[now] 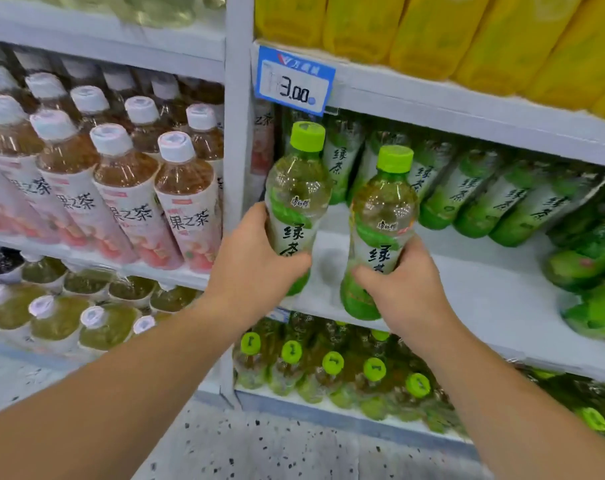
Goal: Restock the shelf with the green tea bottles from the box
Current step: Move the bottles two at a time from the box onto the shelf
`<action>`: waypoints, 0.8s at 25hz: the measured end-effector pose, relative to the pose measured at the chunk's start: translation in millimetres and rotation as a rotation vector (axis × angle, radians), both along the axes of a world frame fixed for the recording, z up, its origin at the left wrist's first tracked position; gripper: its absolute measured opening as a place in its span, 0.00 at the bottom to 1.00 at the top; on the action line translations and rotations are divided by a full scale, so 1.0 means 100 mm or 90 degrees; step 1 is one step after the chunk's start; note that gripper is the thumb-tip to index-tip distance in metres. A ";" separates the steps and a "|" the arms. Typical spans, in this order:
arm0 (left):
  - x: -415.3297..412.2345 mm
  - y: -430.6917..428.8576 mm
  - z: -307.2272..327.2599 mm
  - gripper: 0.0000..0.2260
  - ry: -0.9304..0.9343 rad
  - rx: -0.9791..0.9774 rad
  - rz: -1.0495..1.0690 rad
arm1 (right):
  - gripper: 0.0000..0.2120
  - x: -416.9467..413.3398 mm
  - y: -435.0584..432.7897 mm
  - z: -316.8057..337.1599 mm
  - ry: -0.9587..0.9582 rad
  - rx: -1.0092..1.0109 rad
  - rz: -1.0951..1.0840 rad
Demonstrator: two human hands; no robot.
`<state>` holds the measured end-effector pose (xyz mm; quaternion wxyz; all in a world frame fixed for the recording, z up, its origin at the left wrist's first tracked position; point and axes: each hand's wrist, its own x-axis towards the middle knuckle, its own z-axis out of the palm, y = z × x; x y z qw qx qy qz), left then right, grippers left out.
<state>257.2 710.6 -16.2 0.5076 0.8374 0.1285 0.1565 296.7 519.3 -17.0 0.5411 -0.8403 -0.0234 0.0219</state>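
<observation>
The shelf (pixel 467 289) in front of me shows a wide bare stretch of white board along its front. The row of green tea bottles (pixel 467 192) stands only at the back, under the shelf above. The box is out of sight.

I judge I am at the placing step, holding two bottles upright at the shelf's front edge. The left bottle (pixel 297 188) is just beside the white upright post, and the right bottle (pixel 380 216) is near it with a gap between them. My left hand (pixel 256 268) wraps the left bottle's label, fingers curled round the front. My right hand (pixel 405 289) grips the right bottle low on its label, thumb across the front. I cannot tell whether either base already rests on the board.

Next, I think, both should slide back to meet the rear row, kept upright, before I let go. The left cap sits just below the price tag (pixel 294 81), so it needs to pass under that.
</observation>
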 end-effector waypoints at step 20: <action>0.13 -0.09 -0.54 0.29 0.022 0.097 0.009 | 0.21 0.09 -0.21 -0.55 -0.037 -0.125 0.090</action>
